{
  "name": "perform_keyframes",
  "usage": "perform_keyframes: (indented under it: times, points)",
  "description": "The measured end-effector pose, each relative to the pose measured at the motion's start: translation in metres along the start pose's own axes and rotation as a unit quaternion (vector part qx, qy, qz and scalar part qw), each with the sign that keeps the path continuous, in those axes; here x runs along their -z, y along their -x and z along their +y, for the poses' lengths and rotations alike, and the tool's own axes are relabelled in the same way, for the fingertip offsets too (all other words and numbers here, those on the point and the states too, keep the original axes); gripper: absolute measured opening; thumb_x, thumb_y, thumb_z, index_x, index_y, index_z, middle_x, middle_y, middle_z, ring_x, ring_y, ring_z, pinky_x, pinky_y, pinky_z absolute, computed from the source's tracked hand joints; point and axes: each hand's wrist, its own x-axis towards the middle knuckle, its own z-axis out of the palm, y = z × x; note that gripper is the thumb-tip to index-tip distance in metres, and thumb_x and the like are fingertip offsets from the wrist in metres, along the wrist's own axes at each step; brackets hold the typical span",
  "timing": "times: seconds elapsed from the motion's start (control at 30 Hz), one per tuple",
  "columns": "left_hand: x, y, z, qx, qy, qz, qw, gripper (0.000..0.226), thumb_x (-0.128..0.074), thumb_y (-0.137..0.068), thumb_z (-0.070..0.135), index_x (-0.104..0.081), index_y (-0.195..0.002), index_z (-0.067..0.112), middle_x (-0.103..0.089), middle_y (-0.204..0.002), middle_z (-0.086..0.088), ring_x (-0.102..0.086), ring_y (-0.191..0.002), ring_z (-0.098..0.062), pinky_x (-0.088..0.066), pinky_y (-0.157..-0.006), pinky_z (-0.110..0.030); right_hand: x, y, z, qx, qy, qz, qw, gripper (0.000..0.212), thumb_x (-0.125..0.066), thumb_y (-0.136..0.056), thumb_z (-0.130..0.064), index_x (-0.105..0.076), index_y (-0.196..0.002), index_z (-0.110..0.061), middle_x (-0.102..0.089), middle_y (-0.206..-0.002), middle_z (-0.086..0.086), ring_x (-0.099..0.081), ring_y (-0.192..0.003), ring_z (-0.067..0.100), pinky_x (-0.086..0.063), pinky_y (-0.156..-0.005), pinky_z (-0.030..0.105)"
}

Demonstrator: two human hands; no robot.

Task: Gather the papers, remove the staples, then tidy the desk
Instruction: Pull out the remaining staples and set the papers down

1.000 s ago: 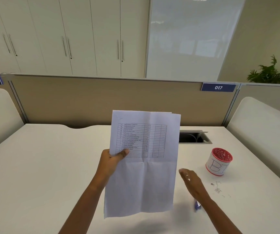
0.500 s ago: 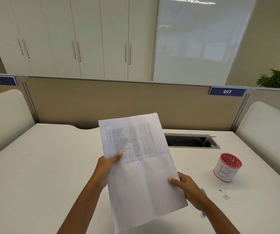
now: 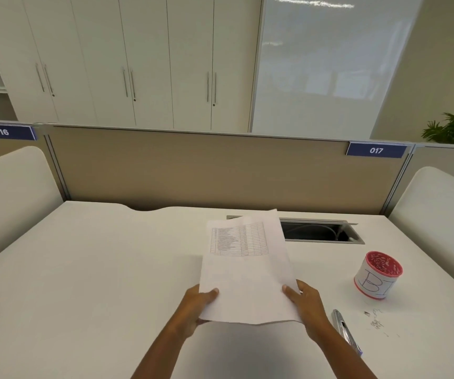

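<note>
My left hand [image 3: 195, 305] and right hand [image 3: 306, 303] pinch the printed sheets [image 3: 247, 269] above the desk [image 3: 97, 269]; a careless set-down could scatter the loose staples [image 3: 376, 321].

Paper, laminate and metal
Matt white printed paper [image 3: 247, 277] over a smooth satin table [image 3: 97, 269]; shiny metal staple remover [image 3: 344, 328] at lower right.

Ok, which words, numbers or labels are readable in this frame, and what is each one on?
"016": blue sign on the partition, left.
"017": blue sign on the partition, right.
"B" plus a cut-off stroke: handwritten on the cup.
Table on the paper in both hands: too small to read.
</note>
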Motion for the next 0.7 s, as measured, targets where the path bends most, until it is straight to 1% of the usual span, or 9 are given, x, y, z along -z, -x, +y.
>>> perform_keyframes:
  times: [0.07, 0.13, 0.2, 0.3, 0.33, 0.4, 0.47, 0.53, 0.7]
  points:
    - [0.002, -0.003, -0.004, 0.006, -0.012, 0.020, 1.000, 0.028, -0.051, -0.090, 0.009, -0.052, -0.119, 0.007, -0.061, -0.111, -0.012, -0.057, -0.098, -0.027, -0.052, -0.061, -0.031, -0.008, -0.005, 0.003, 0.001, 0.014, 0.020, 1.000, 0.018, -0.058, -0.087, -0.007, -0.063, -0.103, 0.000, -0.068, -0.095, 0.017, -0.061, -0.080, 0.028, -0.048, -0.066, 0.031]
    - [0.008, -0.009, -0.004, -0.001, -0.029, 0.055, 0.998, 0.028, -0.051, -0.091, 0.007, -0.052, -0.119, 0.006, -0.060, -0.108, -0.012, -0.056, -0.094, -0.028, -0.051, -0.059, -0.032, -0.018, -0.011, 0.005, 0.003, 0.033, 0.016, 0.999, 0.020, -0.056, -0.089, -0.013, -0.062, -0.104, -0.001, -0.068, -0.100, 0.017, -0.062, -0.082, 0.028, -0.048, -0.069, 0.031]
    - [0.016, -0.014, -0.002, -0.016, -0.050, 0.094, 0.994, 0.029, -0.050, -0.090, 0.004, -0.052, -0.120, 0.003, -0.058, -0.106, -0.011, -0.055, -0.092, -0.029, -0.052, -0.069, -0.035, -0.031, -0.013, 0.005, -0.004, 0.042, -0.009, 0.999, 0.020, -0.054, -0.091, -0.019, -0.059, -0.104, -0.005, -0.065, -0.101, 0.012, -0.061, -0.087, 0.026, -0.048, -0.068, 0.027]
    - [0.032, -0.023, 0.003, -0.030, -0.077, 0.143, 0.986, 0.031, -0.048, -0.090, 0.000, -0.051, -0.121, -0.004, -0.058, -0.109, -0.016, -0.052, -0.091, -0.030, -0.047, -0.084, -0.041, -0.051, -0.017, 0.004, -0.031, 0.052, -0.066, 0.996, 0.024, -0.051, -0.093, -0.021, -0.053, -0.114, -0.010, -0.062, -0.111, 0.009, -0.061, -0.095, 0.024, -0.051, -0.068, 0.027]
    - [0.037, -0.028, 0.005, -0.033, -0.079, 0.158, 0.984, 0.031, -0.048, -0.090, -0.001, -0.051, -0.120, -0.005, -0.058, -0.113, -0.020, -0.052, -0.091, -0.029, -0.046, -0.086, -0.042, -0.058, -0.019, 0.003, -0.043, 0.056, -0.087, 0.994, 0.023, -0.050, -0.093, -0.019, -0.051, -0.115, -0.012, -0.061, -0.110, 0.008, -0.062, -0.090, 0.022, -0.052, -0.062, 0.025]
    - [0.048, -0.036, 0.009, -0.034, -0.079, 0.181, 0.980, 0.031, -0.048, -0.089, -0.002, -0.051, -0.120, -0.007, -0.057, -0.120, -0.023, -0.051, -0.091, -0.029, -0.045, -0.089, -0.044, -0.071, -0.020, 0.001, -0.054, 0.077, -0.113, 0.989, 0.019, -0.047, -0.093, -0.015, -0.048, -0.112, -0.014, -0.062, -0.097, 0.006, -0.063, -0.069, 0.016, -0.048, -0.048, 0.018]
    - [0.058, -0.048, 0.013, -0.032, -0.079, 0.190, 0.978, 0.031, -0.048, -0.090, -0.001, -0.051, -0.120, -0.006, -0.056, -0.123, -0.023, -0.051, -0.092, -0.030, -0.045, -0.090, -0.045, -0.085, -0.027, 0.001, -0.051, 0.087, -0.110, 0.989, 0.018, -0.045, -0.093, -0.011, -0.048, -0.110, -0.014, -0.063, -0.086, 0.005, -0.062, -0.051, 0.013, -0.042, -0.042, 0.016]
    - [0.067, -0.058, 0.018, -0.029, -0.082, 0.191, 0.978, 0.031, -0.048, -0.090, -0.001, -0.051, -0.120, -0.006, -0.056, -0.123, -0.024, -0.051, -0.092, -0.030, -0.045, -0.090, -0.045, -0.098, -0.035, 0.001, -0.048, 0.092, -0.096, 0.990, 0.016, -0.044, -0.092, -0.008, -0.048, -0.107, -0.012, -0.063, -0.087, 0.007, -0.059, -0.043, 0.011, -0.041, -0.040, 0.017]
    - [0.088, -0.091, 0.035, -0.021, -0.084, 0.189, 0.978, 0.031, -0.048, -0.090, 0.001, -0.051, -0.121, -0.004, -0.056, -0.123, -0.023, -0.051, -0.092, -0.030, -0.046, -0.082, -0.042, -0.130, -0.071, 0.002, -0.058, 0.082, -0.061, 0.993, 0.018, -0.047, -0.091, -0.005, -0.049, -0.109, -0.005, -0.060, -0.100, 0.015, -0.057, -0.038, 0.010, -0.044, -0.037, 0.016]
